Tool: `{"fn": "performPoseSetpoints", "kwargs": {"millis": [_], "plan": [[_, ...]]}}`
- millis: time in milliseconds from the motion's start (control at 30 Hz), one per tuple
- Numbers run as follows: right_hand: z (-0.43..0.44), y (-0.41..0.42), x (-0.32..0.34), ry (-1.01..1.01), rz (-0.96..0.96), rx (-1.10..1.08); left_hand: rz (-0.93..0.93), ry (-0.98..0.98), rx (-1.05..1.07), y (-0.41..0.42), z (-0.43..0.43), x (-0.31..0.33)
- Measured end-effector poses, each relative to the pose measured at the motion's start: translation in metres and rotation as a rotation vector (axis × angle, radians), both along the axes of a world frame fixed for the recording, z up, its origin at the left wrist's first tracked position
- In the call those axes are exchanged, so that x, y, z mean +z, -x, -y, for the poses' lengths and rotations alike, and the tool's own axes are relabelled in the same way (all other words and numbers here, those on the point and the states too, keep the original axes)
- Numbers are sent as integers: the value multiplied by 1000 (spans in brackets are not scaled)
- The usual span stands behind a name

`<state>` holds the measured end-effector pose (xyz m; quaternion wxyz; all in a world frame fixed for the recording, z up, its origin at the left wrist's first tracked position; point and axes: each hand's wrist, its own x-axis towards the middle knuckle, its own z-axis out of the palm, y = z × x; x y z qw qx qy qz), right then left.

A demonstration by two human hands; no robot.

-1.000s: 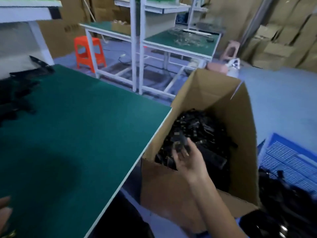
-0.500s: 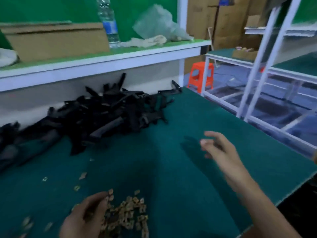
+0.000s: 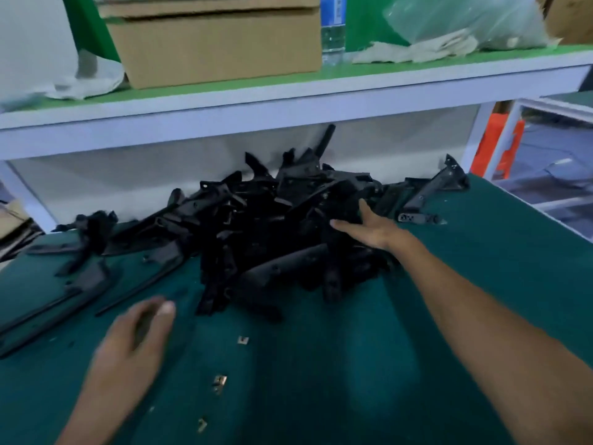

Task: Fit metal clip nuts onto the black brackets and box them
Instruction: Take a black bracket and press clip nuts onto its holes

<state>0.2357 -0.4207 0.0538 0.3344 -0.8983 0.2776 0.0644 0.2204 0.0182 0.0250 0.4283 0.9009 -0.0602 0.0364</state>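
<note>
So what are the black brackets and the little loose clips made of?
The piled black brackets look like moulded plastic: matte, dull, with formed holes. The small loose clip nuts look like thin folded metal, brassy-yellow and glinting.

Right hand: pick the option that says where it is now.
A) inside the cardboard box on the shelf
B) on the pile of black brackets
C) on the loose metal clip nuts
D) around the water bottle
B: the right hand lies on the near right side of the pile of black brackets, with its thumb and fingers spread.
</note>
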Motion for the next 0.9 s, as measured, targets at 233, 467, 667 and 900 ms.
{"fn": "performPoseSetpoints", "kwargs": {"millis": [233, 467, 667, 900], "plan": [[-47, 50, -15, 125, 91, 333, -367, 337, -243, -75, 89, 14], [-112, 85, -2, 32, 374, 606, -310, 297, -312, -19, 132, -4], [-87, 123, 24, 389, 292, 479, -137, -91, -243, 5, 91, 6], [-124, 218, 38, 343, 487, 325, 247, -374, -238, 115, 69, 27]]}}
